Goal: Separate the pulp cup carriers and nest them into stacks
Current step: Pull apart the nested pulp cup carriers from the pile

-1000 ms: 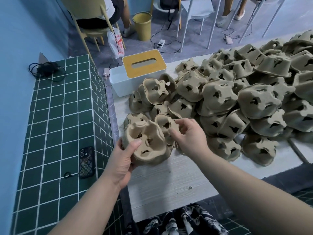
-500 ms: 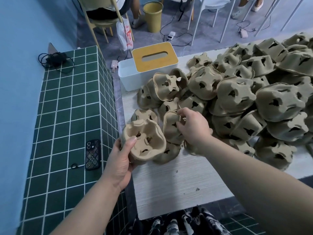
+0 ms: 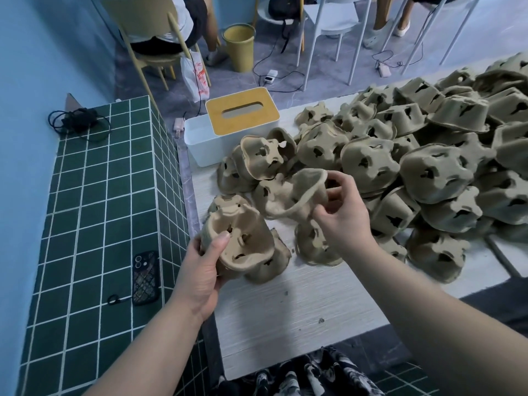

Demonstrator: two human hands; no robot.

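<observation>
Pale wood-grain table [image 3: 300,318] runs under both my arms, its left edge against a green tiled counter [image 3: 94,212] set along a blue wall [image 3: 34,67]. Heaped pulp cup carriers [image 3: 434,172] cover the table's far right, most lying upside down, piled on each other out to the frame's edge.

White tissue box [image 3: 205,141] with a yellow slotted lid sits at the table's far left corner, just beside the near end of the heap. Beyond the table: a yellow bin [image 3: 239,45] on the grey floor, chair legs, cables.

Nested stack [image 3: 243,241] of carriers is at the table's left edge, open side tilted toward me. My left hand [image 3: 197,275] grips it from below and from the left, thumb pressed over the near rim, fingers curled round the outside.

Single carrier [image 3: 291,195] is held up off the table just right of and above the stack, apart from it, its rim bent. My right hand [image 3: 340,215] pinches its right-hand rim between thumb and fingertips.

Another carrier [image 3: 314,244] lies upside down on the table directly under that hand.

Phone [image 3: 146,278] in a dark patterned case lies flat on the tiled counter, near my left wrist. Black coiled cable [image 3: 77,121] lies at the counter's far end. Small pulp crumbs [image 3: 321,320] dot the bare table near me.
</observation>
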